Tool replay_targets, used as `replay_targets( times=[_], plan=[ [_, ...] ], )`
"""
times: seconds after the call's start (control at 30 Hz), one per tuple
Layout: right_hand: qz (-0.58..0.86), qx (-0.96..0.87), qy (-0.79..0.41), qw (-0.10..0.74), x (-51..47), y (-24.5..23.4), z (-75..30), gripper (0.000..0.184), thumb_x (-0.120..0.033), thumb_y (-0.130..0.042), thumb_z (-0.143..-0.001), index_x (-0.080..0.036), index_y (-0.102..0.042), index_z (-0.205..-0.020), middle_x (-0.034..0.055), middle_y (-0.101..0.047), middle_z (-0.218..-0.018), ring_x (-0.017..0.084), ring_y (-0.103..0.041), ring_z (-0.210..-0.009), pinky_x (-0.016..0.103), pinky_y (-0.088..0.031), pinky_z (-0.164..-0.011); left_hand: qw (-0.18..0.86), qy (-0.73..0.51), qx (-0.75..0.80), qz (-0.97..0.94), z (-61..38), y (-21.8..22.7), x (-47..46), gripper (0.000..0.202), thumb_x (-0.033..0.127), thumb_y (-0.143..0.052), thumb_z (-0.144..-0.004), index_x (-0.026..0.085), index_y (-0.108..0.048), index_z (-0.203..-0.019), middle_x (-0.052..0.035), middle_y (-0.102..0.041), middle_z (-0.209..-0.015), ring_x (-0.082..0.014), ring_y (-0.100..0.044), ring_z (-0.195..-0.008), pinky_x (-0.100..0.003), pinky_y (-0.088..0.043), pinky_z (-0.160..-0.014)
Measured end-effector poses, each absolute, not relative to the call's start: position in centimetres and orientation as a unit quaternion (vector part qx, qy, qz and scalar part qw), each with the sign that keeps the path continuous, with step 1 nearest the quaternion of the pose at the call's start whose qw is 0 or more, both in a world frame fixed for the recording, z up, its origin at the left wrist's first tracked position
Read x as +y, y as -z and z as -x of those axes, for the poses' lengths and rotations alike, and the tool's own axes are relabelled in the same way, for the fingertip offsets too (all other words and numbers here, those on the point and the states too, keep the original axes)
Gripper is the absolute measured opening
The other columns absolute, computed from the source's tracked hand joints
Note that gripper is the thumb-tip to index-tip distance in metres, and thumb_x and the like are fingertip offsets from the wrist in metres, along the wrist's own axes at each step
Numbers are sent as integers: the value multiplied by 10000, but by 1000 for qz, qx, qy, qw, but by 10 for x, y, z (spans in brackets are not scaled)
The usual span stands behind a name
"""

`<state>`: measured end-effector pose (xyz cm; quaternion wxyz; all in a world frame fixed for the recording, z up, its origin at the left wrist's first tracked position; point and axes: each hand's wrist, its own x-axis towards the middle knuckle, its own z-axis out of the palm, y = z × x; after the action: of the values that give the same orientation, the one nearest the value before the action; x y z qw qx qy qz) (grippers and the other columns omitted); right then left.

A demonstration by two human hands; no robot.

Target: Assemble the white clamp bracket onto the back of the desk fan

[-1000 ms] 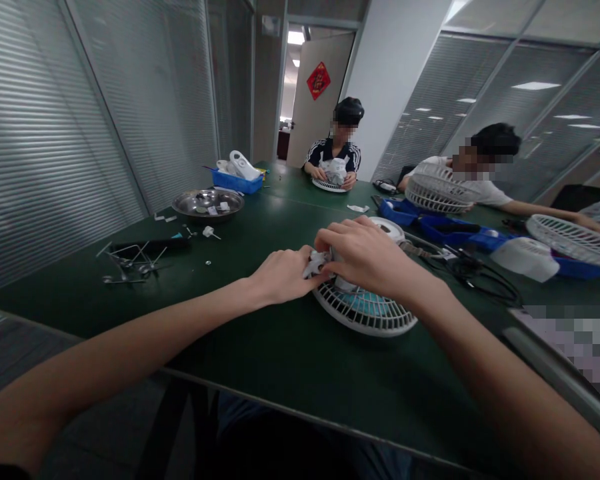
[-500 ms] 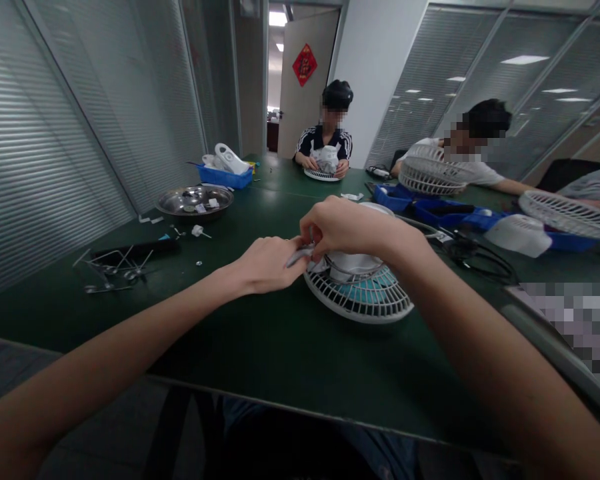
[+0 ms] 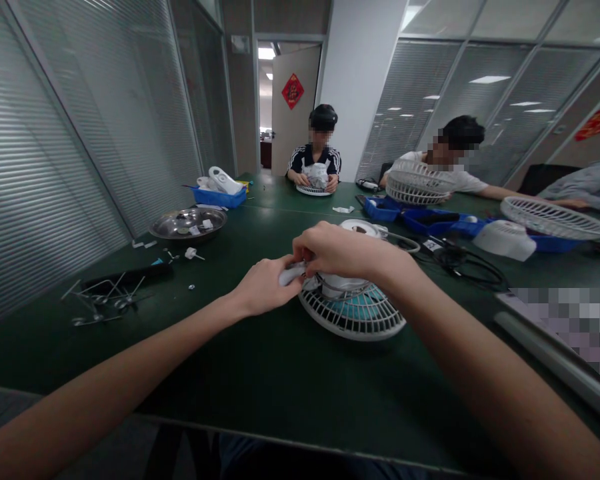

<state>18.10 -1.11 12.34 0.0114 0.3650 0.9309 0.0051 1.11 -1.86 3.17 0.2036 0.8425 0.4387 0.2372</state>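
Note:
A small fan (image 3: pixel 354 325) lies on the dark green table, its white wire guard lowermost and turquoise blades showing through the bars. From its left side sticks out a pale grey fan part (image 3: pixel 291 273), with my left hand (image 3: pixel 265 285) closed around it. My right hand (image 3: pixel 333 248) arches over the fan from the right, its fingertips pinched together at that same part. Whatever lies between those fingertips is hidden. Behind my right wrist shows the round white top of the fan's housing (image 3: pixel 361 228).
Left are a steel bowl (image 3: pixel 165 230) of small parts, bent metal rods (image 3: pixel 103 308), a small white part (image 3: pixel 192 253) and a blue tray (image 3: pixel 215 197). Black cable (image 3: pixel 473 267), a white cover (image 3: pixel 507 240) and blue bins (image 3: pixel 380 209) lie right. Two people (image 3: pixel 316 160) (image 3: pixel 460 150) sit opposite with fan parts.
The view has tilted up, so the whole scene sits lower and slightly further left. Both my hands keep their hold at the fan's left side, with little visible movement.

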Motion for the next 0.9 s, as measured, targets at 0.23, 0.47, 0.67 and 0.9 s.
replay_targets(
  times=[0.23,0.47,0.67,0.9],
  plan=[
    [-376,926,-2,25,-13,-126,-180,208,-206,-696,-729,-186,-673,-935,47,-666,-931,171,-610,-812,240,-401,-611,227,-249,441,-832,-12,-36,-22,425,429,-502,-844,183,-590,-1179,-87,-693,-1041,-267,-661,-866,-340,-492,-735],
    [-358,934,-10,7,-8,-121,-185,200,-217,-698,-724,-190,-682,-921,40,-672,-923,171,-605,-805,250,-407,-632,227,-251,455,-824,-13,-35,-22,453,442,-503,-842,184,-569,-1208,-97,-683,-1071,-282,-654,-903,-355,-492,-755],
    [-347,938,3,2,-5,-119,-186,197,-232,-683,-742,-182,-676,-932,44,-672,-920,163,-607,-795,244,-419,-636,249,-270,424,-828,-11,-29,-17,433,435,-530,-842,174,-545,-1188,-89,-658,-1088,-255,-640,-886,-328,-486,-725],
    [-336,942,9,-5,-5,-121,-186,173,-221,-658,-746,-181,-671,-914,34,-667,-889,150,-593,-764,240,-415,-620,316,-276,425,-802,-11,-26,-16,449,448,-533,-841,199,-467,-1209,-79,-624,-1033,-211,-625,-778,-291,-501,-595]
  ],
)
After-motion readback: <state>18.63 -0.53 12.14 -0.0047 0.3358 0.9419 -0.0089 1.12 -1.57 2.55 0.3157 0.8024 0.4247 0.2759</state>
